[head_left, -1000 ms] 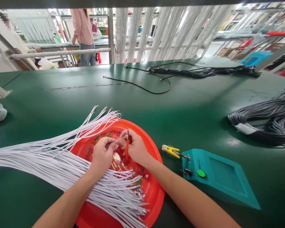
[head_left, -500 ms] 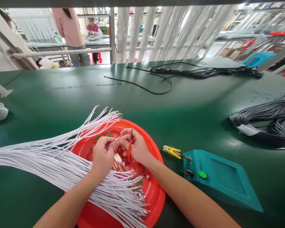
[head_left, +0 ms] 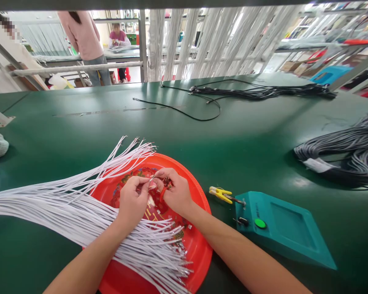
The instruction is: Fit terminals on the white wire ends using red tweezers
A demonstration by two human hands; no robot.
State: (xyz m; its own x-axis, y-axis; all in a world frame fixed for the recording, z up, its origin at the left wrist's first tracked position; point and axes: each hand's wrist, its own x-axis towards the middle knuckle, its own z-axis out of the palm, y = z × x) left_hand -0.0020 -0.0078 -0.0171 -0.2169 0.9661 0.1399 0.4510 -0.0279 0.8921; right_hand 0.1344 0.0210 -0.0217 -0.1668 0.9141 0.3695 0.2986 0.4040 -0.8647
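Note:
Both hands meet over a red plastic tray (head_left: 199, 249) on the green table. My left hand (head_left: 131, 202) pinches the end of a thin white wire (head_left: 151, 179). Closed around a small red-handled cutter (head_left: 163, 192), my right hand (head_left: 175, 192) touches the left hand's fingertips. A large bundle of white wires (head_left: 64, 204) fans across the tray from the left, some ends lying under my left forearm.
A teal box with a green button (head_left: 279, 228) sits right of the tray, a yellow clip (head_left: 221, 194) at its near corner. Grey cable coils (head_left: 349, 151) lie at the right, black cables (head_left: 260, 93) at the back. Two people are beyond the table.
The red cutter stood upright in my right hand half a second ago; now it is tipped down and tucked into the fingers. The standing person behind has shifted left.

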